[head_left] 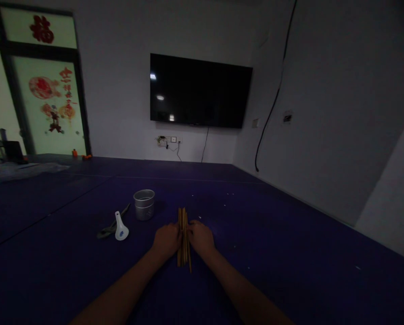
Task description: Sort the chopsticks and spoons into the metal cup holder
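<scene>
A bundle of wooden chopsticks (183,253) lies lengthwise in front of me on the dark blue surface, one stick jutting out toward me. My left hand (167,239) presses on the bundle from the left, fingers curled against it. From the right, my right hand (201,238) closes on the same sticks, its fingertips partly hidden. Left of the bundle stands a grey metal cup (144,205), upright. A white soup spoon (121,229) with a blue mark in its bowl rests further left, over a dark strap-like item (106,232) whose kind I cannot make out.
Small white scraps (225,205) are scattered on the blue surface (283,253) to the right. At the far left are a dark box (14,151) and crumpled plastic sheeting (26,169). A black cable (272,108) hangs down the right wall; a television (200,90) is mounted ahead.
</scene>
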`<state>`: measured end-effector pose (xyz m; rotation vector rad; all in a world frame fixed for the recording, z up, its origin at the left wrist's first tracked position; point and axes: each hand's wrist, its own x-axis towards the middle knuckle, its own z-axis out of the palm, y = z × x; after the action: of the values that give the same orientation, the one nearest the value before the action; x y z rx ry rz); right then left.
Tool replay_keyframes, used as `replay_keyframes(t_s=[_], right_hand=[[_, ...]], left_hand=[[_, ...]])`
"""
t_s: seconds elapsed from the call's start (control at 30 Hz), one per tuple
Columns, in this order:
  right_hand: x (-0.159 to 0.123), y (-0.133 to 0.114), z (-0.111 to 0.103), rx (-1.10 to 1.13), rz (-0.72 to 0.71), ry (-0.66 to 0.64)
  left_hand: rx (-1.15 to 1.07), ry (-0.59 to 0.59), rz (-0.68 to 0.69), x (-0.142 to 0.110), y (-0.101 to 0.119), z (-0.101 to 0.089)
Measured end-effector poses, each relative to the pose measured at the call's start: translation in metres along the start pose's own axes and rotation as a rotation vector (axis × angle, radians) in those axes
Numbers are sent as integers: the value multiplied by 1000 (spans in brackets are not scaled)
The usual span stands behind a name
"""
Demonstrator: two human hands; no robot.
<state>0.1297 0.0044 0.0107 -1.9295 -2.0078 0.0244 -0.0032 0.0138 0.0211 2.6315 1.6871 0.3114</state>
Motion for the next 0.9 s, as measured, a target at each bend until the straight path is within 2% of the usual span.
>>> replay_keyframes(t_s=[0.57,0.9], right_hand=[[8,4,8,-3,11,31],[5,2,2,27,-1,55]], left_hand=[[0,-6,1,0,0,0],[12,-3,6,0,1,-1]])
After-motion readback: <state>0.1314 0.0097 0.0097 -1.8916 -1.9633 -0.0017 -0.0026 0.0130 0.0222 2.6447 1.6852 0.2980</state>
